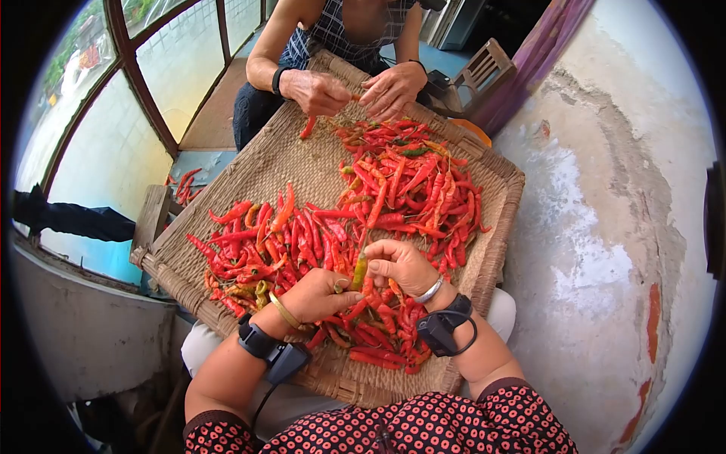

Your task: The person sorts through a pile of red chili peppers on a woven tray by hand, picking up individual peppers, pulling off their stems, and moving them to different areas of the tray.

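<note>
A yellow-green chili pepper stands roughly upright between my two hands. My left hand, with a gold bangle on its wrist, is closed on the lower part of this pepper. The thumb and fingers of my right hand are bent together by its upper, stem end; whether they grip the stem is hard to make out. Beneath both hands, red chili peppers lie heaped on a large woven tray, with some green and orange ones among them. A second heap of red chili peppers spreads toward the right rim.
Across the tray sits another person, whose hands hold chili peppers above its far side. A plastered wall runs along the right, and framed windows line the left. A wooden chair stands behind. More red peppers lie beyond the left rim.
</note>
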A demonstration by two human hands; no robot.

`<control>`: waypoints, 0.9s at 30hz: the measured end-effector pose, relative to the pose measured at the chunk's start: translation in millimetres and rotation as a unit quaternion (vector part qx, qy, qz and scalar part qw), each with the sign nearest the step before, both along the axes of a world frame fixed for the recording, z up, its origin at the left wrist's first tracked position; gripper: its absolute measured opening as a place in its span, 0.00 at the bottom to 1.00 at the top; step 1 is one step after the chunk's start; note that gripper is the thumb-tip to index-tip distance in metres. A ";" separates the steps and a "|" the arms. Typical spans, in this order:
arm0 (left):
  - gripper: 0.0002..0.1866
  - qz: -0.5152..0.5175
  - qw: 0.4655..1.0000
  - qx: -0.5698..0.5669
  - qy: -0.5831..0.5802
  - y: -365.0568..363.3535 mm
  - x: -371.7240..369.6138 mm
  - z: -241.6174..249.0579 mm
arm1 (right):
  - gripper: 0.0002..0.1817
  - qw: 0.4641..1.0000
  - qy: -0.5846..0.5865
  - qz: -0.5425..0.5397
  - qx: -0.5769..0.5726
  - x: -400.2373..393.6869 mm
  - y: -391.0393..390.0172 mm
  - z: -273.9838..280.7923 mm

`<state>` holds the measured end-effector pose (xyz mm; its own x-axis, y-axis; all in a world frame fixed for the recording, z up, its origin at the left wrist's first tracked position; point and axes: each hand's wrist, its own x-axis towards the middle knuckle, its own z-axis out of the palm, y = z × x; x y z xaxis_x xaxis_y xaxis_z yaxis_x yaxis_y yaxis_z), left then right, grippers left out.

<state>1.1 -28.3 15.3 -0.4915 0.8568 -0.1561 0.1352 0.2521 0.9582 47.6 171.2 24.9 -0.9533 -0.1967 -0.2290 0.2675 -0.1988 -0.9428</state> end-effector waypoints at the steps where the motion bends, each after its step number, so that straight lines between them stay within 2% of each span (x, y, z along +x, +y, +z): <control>1: 0.12 0.001 1.000 -0.001 -0.002 -0.4 -0.9 4.4 | 0.10 0.999 -0.014 0.019 0.029 0.0 -1.4 3.4; 3: 0.11 -0.042 0.998 -0.035 0.032 -0.2 -1.4 12.3 | 0.10 0.999 -0.024 0.031 0.023 -0.5 -1.0 3.0; 5: 0.12 -0.058 0.995 -0.030 0.070 -0.1 -0.2 6.6 | 0.09 0.989 -0.041 0.120 0.074 -0.8 2.8 -2.1; 7: 0.13 -0.074 0.991 -0.024 0.108 0.0 0.6 2.9 | 0.08 0.987 -0.023 0.136 0.079 0.1 2.2 2.8; 9: 0.11 -0.018 0.996 -0.034 0.080 0.6 0.5 2.0 | 0.07 0.988 -0.015 0.072 0.135 -3.2 7.2 10.7; 10: 0.11 -0.018 0.996 -0.034 0.079 0.5 0.4 -1.0 | 0.09 0.992 -0.008 0.016 0.124 -5.3 13.4 11.2; 11: 0.09 0.035 0.998 -0.009 0.049 0.6 -0.4 -6.0 | 0.09 0.992 -0.008 0.016 0.124 -7.6 15.1 13.4; 12: 0.07 0.087 0.996 0.017 0.018 1.5 -1.1 -10.6 | 0.11 0.996 0.036 -0.087 0.003 -9.5 16.1 16.4; 13: 0.07 0.086 0.996 0.017 0.018 3.1 -1.7 -14.8 | 0.13 0.972 0.079 -0.188 -0.117 -10.3 16.4 18.8; 15: 0.09 0.111 0.980 0.105 -0.127 6.1 -2.4 -20.4 | 0.16 0.972 0.054 -0.207 -0.100 -10.5 16.4 22.3; 17: 0.08 0.099 0.977 0.086 -0.166 5.7 -4.1 -14.2 | 0.18 0.970 0.030 -0.226 -0.083 -10.1 16.7 19.8; 18: 0.08 0.086 0.973 0.067 -0.203 5.2 -5.3 -10.4 | 0.17 0.991 -0.006 -0.131 0.028 -9.5 16.2 13.2; 19: 0.08 0.086 0.973 0.067 -0.203 4.8 -6.1 -7.6 | 0.17 0.989 -0.042 -0.034 0.138 -8.2 14.3 8.1; 20: 0.06 0.075 0.978 0.022 -0.194 4.3 -6.7 -5.2 | 0.17 0.989 -0.042 -0.034 0.138 -5.8 9.7 3.6; 21: 0.06 0.064 0.980 -0.024 -0.184 3.5 -6.6 -2.8 | 0.16 0.990 -0.005 0.017 0.140 -3.7 1.3 0.8; 22: 0.06 0.065 0.980 -0.025 -0.185 3.1 -5.4 0.7 | 0.16 0.987 0.032 0.069 0.142 -3.5 -6.5 0.4; 24: 0.07 0.026 0.992 -0.060 -0.112 3.7 -3.5 6.9 | 0.10 0.974 0.062 0.088 0.201 -0.5 -14.4 6.0; 25: 0.07 0.026 0.992 -0.060 -0.112 3.5 -3.2 5.8 | 0.08 0.963 0.086 0.096 0.238 0.1 -15.5 6.5; 27: 0.08 -0.009 0.998 -0.042 0.053 2.7 -1.4 -1.5 | 0.07 0.965 0.044 0.101 0.238 -1.6 -9.0 1.3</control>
<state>-0.3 -25.6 13.8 -0.4936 0.8516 -0.1765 0.2390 0.3279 0.9140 46.0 162.2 26.2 -0.9266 -0.2725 -0.2593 0.1703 0.3108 -0.9351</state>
